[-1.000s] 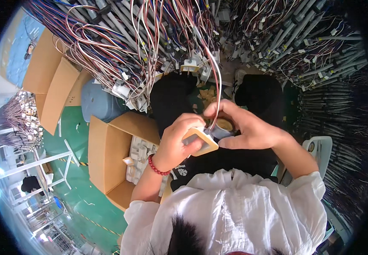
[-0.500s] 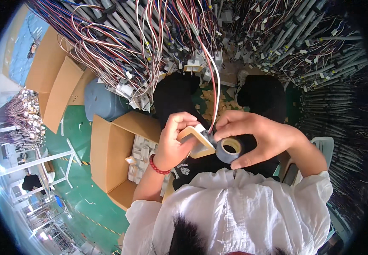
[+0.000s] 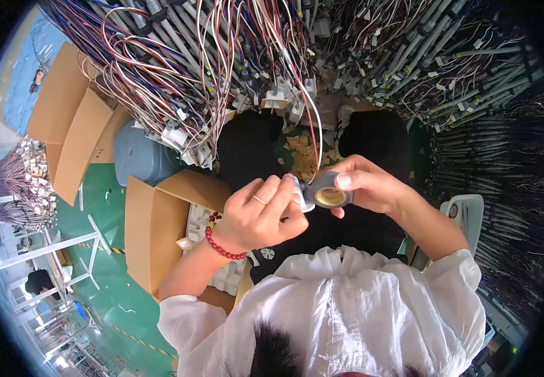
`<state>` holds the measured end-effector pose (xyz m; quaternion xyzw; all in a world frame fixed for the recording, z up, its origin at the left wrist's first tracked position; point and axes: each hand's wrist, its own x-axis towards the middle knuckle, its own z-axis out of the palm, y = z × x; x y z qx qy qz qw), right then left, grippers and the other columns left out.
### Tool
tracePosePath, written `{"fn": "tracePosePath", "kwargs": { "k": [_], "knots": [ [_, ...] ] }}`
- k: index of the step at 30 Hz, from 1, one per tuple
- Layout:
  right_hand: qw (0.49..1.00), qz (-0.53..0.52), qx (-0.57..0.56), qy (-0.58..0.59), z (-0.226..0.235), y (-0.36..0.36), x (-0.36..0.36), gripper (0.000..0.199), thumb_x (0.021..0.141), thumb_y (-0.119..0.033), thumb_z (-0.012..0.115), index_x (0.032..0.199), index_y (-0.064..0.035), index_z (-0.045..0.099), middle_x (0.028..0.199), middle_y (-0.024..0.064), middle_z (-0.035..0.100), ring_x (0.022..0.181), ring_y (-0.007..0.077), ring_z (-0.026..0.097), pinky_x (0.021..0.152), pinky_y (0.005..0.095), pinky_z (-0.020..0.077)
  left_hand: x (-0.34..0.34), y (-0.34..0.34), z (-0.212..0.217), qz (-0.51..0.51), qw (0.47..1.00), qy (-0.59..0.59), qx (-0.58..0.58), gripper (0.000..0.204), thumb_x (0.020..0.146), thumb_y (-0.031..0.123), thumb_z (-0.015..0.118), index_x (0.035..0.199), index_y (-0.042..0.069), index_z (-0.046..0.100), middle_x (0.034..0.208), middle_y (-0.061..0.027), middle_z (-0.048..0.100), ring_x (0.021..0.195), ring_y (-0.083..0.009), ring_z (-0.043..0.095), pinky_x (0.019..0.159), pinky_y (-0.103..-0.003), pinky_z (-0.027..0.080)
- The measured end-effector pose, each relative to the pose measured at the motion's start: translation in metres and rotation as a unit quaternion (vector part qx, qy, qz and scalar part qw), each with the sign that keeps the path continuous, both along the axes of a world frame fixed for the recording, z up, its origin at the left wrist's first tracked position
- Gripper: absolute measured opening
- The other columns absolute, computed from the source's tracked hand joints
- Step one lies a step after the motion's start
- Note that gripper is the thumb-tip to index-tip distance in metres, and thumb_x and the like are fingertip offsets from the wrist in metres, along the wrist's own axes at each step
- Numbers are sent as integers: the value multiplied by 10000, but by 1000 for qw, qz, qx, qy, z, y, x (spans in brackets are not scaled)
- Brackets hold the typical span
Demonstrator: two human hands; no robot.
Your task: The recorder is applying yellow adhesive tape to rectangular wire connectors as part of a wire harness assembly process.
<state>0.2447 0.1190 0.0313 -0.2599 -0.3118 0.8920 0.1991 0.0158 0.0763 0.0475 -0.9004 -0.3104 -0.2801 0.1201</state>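
Note:
My left hand (image 3: 265, 210) is closed around a small white plastic part (image 3: 306, 201), its fingers hiding most of it. A red and white wire pair (image 3: 317, 135) runs from that part up toward the hanging bundle. Pinched between the thumb and fingers of my right hand (image 3: 375, 188) is a roll of grey tape (image 3: 324, 181) with a yellowish core. The roll sits right beside the white part, close to where the wires enter. Whether a strip of tape lies on the wires cannot be made out.
Thick bundles of wires and grey cables (image 3: 177, 69) hang ahead and to the right. An open cardboard box (image 3: 141, 232) with white parts stands at my left, near a blue-grey stool (image 3: 137, 154). Beyond are another carton (image 3: 74, 132) and a white metal frame (image 3: 90, 237).
My left hand has turned over, so its back faces up and the part's tan-edged frame is hidden. The tape roll has tilted and moved up against the part in my right hand.

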Motion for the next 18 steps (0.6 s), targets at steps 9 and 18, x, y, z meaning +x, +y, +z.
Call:
{"fn": "tracePosePath", "kwargs": {
  "k": [9,18],
  "knots": [
    [995,-44,-41,73,6,-20,-10,366,858,-167,576,1144,61,570,799,128,612,665,174,602,585,307,526,-13,-5,-2,18,995,-80,-62,241,712,62,682,882,81,511,899,-82,637,755,-234,611,616,-321,529],
    [897,-99,414,-122,19,3,10,477,680,-29,729,1139,-47,602,1188,100,495,1115,222,492,937,363,428,-1,-17,-30,-8,884,-378,-274,401,580,-115,705,894,37,508,898,-158,632,731,-288,629,645,-349,517]
  ]
}}
